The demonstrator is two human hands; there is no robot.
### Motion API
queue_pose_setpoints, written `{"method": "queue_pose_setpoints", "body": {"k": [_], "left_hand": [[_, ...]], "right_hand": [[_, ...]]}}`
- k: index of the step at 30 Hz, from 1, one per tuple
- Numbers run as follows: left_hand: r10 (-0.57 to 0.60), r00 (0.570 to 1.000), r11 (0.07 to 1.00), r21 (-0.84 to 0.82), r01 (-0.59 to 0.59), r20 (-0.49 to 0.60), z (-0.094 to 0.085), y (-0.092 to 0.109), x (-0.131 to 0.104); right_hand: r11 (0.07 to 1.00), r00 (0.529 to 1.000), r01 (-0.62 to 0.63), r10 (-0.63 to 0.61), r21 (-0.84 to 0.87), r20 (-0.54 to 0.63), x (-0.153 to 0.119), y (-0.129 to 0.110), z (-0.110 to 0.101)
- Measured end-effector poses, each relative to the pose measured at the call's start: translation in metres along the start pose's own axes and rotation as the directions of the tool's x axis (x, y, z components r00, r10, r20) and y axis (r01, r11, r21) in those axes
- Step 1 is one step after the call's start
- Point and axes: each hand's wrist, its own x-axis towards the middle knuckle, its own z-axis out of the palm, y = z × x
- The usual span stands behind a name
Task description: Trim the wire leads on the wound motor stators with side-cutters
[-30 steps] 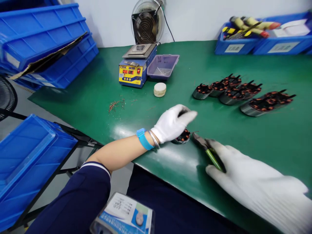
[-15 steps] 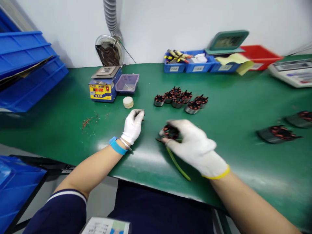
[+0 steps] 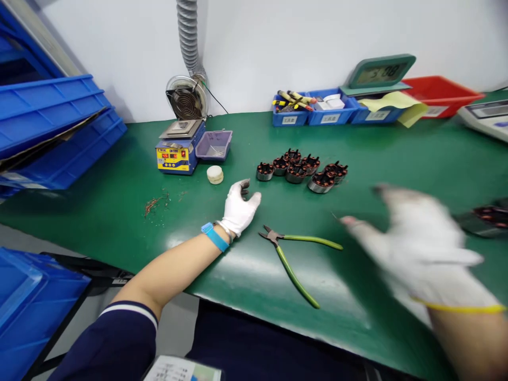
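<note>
My left hand (image 3: 241,207), in a white glove, is held above the green bench with thumb and fingers apart and nothing visible between them. To its right lie diagonal cutters (image 3: 273,236) with green handles, jaws and handles spread, touched by neither hand. Farther right my right hand (image 3: 416,248), also gloved, is smeared by motion; its thumb and fingers are wide apart and nothing shows between them. Close to this hand, at the right edge, sits a motor stator (image 3: 488,218) with copper windings, partly cut off. Several more stators (image 3: 297,172) stand grouped beyond the cutters.
A blue-yellow heated unit (image 3: 174,159), a purple tray (image 3: 214,145) and a round white pad (image 3: 215,174) stand at back left. Copper wire scraps (image 3: 151,206) lie near them. Blue bins (image 3: 329,117), a red bin (image 3: 440,98) and a clock (image 3: 381,73) line the wall.
My right hand has moved right, and the stator it held is out of its grasp. The cutters now lie uncovered. My left hand has opened from a pinch. The view has shifted slightly.
</note>
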Motion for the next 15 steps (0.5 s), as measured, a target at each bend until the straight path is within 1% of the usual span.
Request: {"method": "queue_pose_setpoints", "body": {"k": [1,2,3,4,5,6,7,9,11,13,15], "left_hand": [[0.019,1.0,0.999,0.042,-0.018,-0.024,0.004,-0.001,0.007],[0.042,0.998,0.995,0.091,-0.038,-0.041,0.008,-0.001,0.014],[0.063,0.997,0.988,0.146,-0.056,-0.046,0.012,-0.001,0.022],[0.077,0.996,0.977,0.203,-0.067,-0.04,0.017,0.0,0.03],[0.081,0.996,0.964,0.256,-0.072,-0.025,0.021,0.001,0.037],[0.081,0.997,0.948,0.308,-0.076,-0.002,0.026,0.003,0.045],[0.08,0.996,0.932,0.354,-0.085,0.028,0.03,0.004,0.051],[0.076,0.991,0.906,0.407,-0.116,0.113,0.036,0.007,0.063],[0.059,0.98,0.905,0.404,-0.134,0.192,0.038,0.008,0.07],[0.048,0.973,0.923,0.361,-0.13,0.226,0.037,0.007,0.069],[0.05,0.972,0.944,0.307,-0.121,0.23,0.032,0.004,0.06]], "right_hand": [[0.989,0.99,0.132,-0.134,0.073,0.035,-0.005,-0.03,0.008],[0.959,0.96,0.251,-0.264,0.133,0.09,-0.011,-0.058,0.015],[0.91,0.91,0.369,-0.396,0.19,0.126,-0.018,-0.08,0.022],[0.863,0.856,0.46,-0.494,0.209,0.154,-0.024,-0.096,0.028],[0.833,0.818,0.512,-0.548,0.212,0.176,-0.029,-0.105,0.033],[0.82,0.8,0.537,-0.569,0.196,0.191,-0.032,-0.107,0.037],[0.829,0.804,0.535,-0.559,0.163,0.204,-0.033,-0.103,0.04],[0.872,0.845,0.483,-0.488,0.078,0.218,-0.028,-0.085,0.043],[0.914,0.894,0.405,-0.394,-0.007,0.215,-0.02,-0.063,0.042],[0.952,0.94,0.297,-0.279,-0.069,0.193,-0.013,-0.05,0.037],[0.976,0.964,0.204,-0.185,-0.083,0.188,-0.011,-0.048,0.032]]}}
